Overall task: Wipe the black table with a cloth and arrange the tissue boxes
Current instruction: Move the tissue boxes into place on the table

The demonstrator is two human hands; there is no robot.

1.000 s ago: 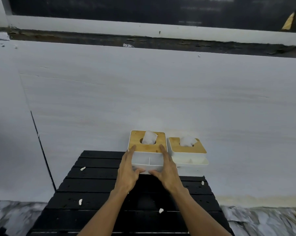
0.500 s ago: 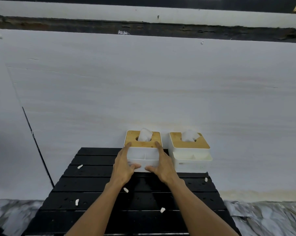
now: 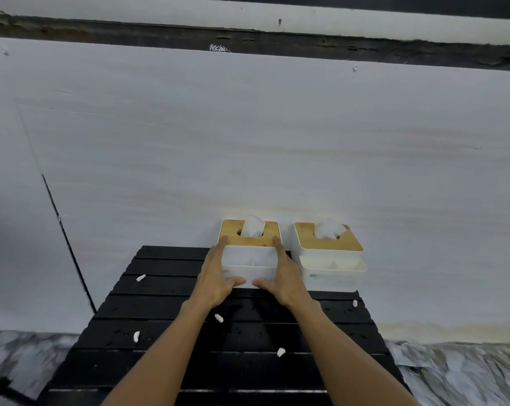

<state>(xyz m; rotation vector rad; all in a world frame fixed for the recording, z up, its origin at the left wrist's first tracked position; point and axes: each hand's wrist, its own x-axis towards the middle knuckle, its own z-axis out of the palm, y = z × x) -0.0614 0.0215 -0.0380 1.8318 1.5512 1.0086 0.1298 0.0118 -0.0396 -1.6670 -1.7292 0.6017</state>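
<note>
Two white tissue boxes with bamboo lids stand side by side at the far edge of the black slatted table [image 3: 165,312], against the wall. My left hand [image 3: 215,278] and my right hand [image 3: 283,278] clasp the left tissue box [image 3: 249,260] from both sides, thumbs under its front, fingertips at the lid's edge. The right tissue box [image 3: 328,259] stands free, a small gap away. A tissue sticks up from each lid. No cloth is in view.
Several small white scraps, such as one scrap [image 3: 218,317], lie scattered on the table top. A pale wall [image 3: 247,142] rises right behind the boxes. Marbled floor [image 3: 458,373] shows on both sides of the table.
The left tissue box, held by both hands, has gone down and back onto the table, leaving a gap to the right box. The camera has tilted slightly.
</note>
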